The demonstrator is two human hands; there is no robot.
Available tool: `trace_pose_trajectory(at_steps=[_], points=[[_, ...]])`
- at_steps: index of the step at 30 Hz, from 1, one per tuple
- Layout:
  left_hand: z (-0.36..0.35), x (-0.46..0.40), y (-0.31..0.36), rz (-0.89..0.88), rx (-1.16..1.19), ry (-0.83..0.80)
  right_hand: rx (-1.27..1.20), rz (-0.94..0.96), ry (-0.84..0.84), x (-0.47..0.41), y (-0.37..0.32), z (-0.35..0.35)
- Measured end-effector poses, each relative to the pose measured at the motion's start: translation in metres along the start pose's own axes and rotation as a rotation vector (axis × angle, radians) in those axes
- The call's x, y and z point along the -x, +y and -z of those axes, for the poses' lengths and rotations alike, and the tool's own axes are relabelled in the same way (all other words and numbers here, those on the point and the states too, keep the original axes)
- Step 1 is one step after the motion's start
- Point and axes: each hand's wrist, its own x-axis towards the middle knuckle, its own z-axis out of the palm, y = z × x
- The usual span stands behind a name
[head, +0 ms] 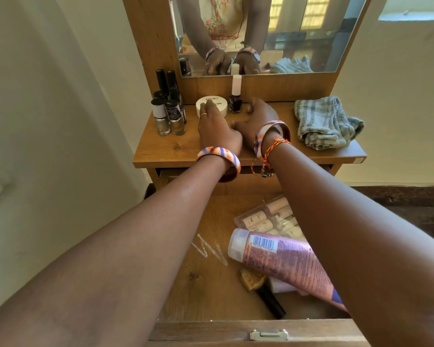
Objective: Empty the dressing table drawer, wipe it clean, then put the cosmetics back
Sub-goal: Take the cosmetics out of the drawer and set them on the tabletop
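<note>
The dressing table drawer [206, 279] is pulled open below me. In it lie a pink tube [286, 264], a clear case of beige lipsticks [268, 219] and a gold bottle with a black cap [254, 281]. Both my arms reach over it to the tabletop [161, 149]. My left hand [217, 131] grips a round white jar [217, 100] from above. Right of the jar, my right hand [257, 118] is open with its fingers spread beside a dark nail polish bottle with a white cap [236, 96], which stands free. A grey striped cloth [326, 121] lies crumpled at the tabletop's right.
Several nail polish bottles [168, 108] stand grouped at the tabletop's left. A mirror [311, 33] rises behind, reflecting my hands. A wall is close on the left. The drawer front with a metal latch [268, 334] is nearest me. White scratch marks [208, 249] cross the drawer floor.
</note>
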Motion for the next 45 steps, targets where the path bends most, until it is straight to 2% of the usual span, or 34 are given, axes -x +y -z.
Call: trace_pose_trajectory(at_steps=[6, 9, 12, 15, 17, 19, 22, 25, 32, 37, 39, 42, 45], points=[[0.02, 0.025, 0.001, -0.013, 0.072, 0.047, -0.047, 0.107, -0.065, 0.052, 0.009, 0.008], [0.031, 0.047, 0.005, -0.042, 0.197, 0.03, -0.056, 0.204, -0.076, 0.088, 0.016, 0.02], [0.034, 0.068, -0.002, 0.173, 0.27, -0.103, 0.079, 0.324, -0.115, 0.115, 0.025, 0.037], [0.035, 0.088, -0.021, 0.363, 0.077, -0.341, 0.23, 0.314, -0.268, 0.136, 0.028, 0.049], [0.038, 0.103, -0.03, 0.42, 0.027, -0.475, 0.421, 0.272, -0.444, 0.147, 0.03, 0.054], [0.04, 0.113, -0.037, 0.466, 0.072, -0.547, 0.649, 0.231, -0.587, 0.156, 0.032, 0.056], [0.04, 0.122, -0.047, 0.518, 0.164, -0.611, 0.786, 0.205, -0.705, 0.166, 0.037, 0.057], [0.042, 0.13, -0.05, 0.569, 0.237, -0.69, 0.831, 0.254, -0.673, 0.178, 0.043, 0.055], [0.047, 0.133, -0.048, 0.561, 0.262, -0.722, 0.757, 0.295, -0.578, 0.184, 0.062, 0.046], [0.053, 0.131, -0.047, 0.516, 0.195, -0.724, 0.765, 0.303, -0.529, 0.187, 0.061, 0.045], [0.057, 0.13, -0.043, 0.446, 0.149, -0.708, 0.757, 0.324, -0.47, 0.187, 0.058, 0.047], [0.068, 0.13, -0.032, 0.131, -0.099, -0.643, 0.723, 0.357, -0.364, 0.181, 0.047, 0.059], [0.084, 0.128, -0.015, -0.185, -0.358, -0.488, 0.642, 0.405, -0.292, 0.167, 0.028, 0.078]])
